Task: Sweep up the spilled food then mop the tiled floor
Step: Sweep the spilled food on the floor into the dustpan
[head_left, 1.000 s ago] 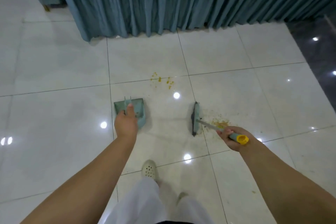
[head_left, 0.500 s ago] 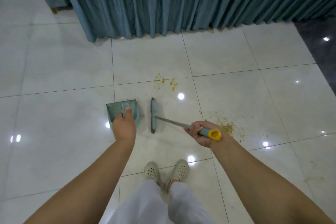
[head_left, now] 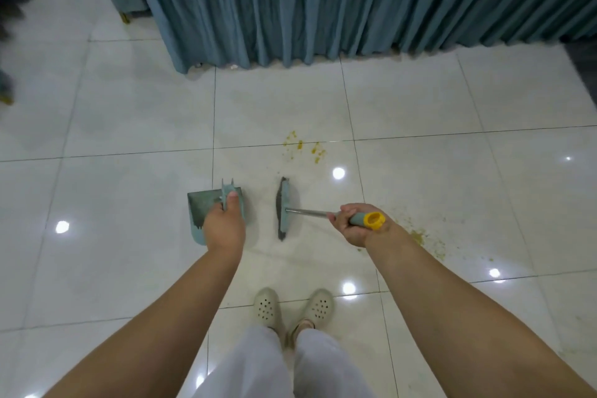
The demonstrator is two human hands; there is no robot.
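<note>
My left hand (head_left: 223, 225) grips the upright handle of a teal dustpan (head_left: 203, 207) that rests on the white tiled floor (head_left: 129, 191). My right hand (head_left: 354, 225) holds the yellow-capped grip of a short broom; its teal head (head_left: 283, 207) stands on the floor a little to the right of the dustpan, apart from it. Yellow food crumbs (head_left: 305, 148) lie on the tile joint beyond the broom. A larger smear of spilled food (head_left: 426, 241) spreads on the floor right of my right wrist, partly hidden by my arm.
A long teal curtain (head_left: 323, 3) hangs to the floor along the far side. My feet in pale perforated clogs (head_left: 292, 305) stand just behind the tools. A dark floor strip (head_left: 584, 64) runs at the far right.
The broom head has swept left from beside the big spill to near the dustpan, then drawn slightly away. My left hand and dustpan stayed put. My feet came together.
</note>
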